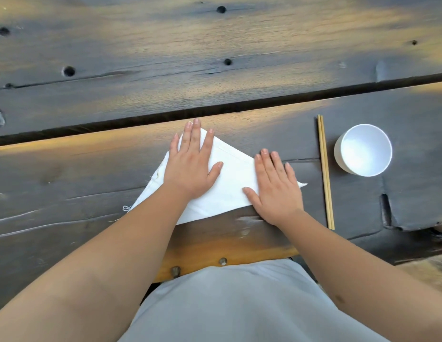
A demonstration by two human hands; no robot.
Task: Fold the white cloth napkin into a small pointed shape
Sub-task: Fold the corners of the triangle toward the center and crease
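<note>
A person's lap in pale grey cloth fills the bottom of the frame, with two bare forearms reaching forward from it over a dark, weathered wooden tabletop. The near edge of the tabletop shows a worn, lighter strip of wood set with two metal studs.

Both hands lie flat, fingers extended and unclenched, pressing down on a white cloth napkin that sits on the near plank, roughly centre frame. The napkin is folded into a triangle, its peak pointing away from the person. The left hand covers the upper left part of the triangle, its fingertips reaching to or just past the peak. The right hand rests on the right part of the triangle, its heel on the bare wood beside the lower edge; the napkin's right tip shows just past the little finger. Loose threads trail from the napkin's lower left corner. Neither hand grips anything.

To the right of the napkin, a pair of wooden chopsticks lies side by side, running toward and away from the person, apart from the right hand. Just beyond them stands a white cup, upright and seen from above. A dark gap between planks crosses the tabletop beyond the napkin.
</note>
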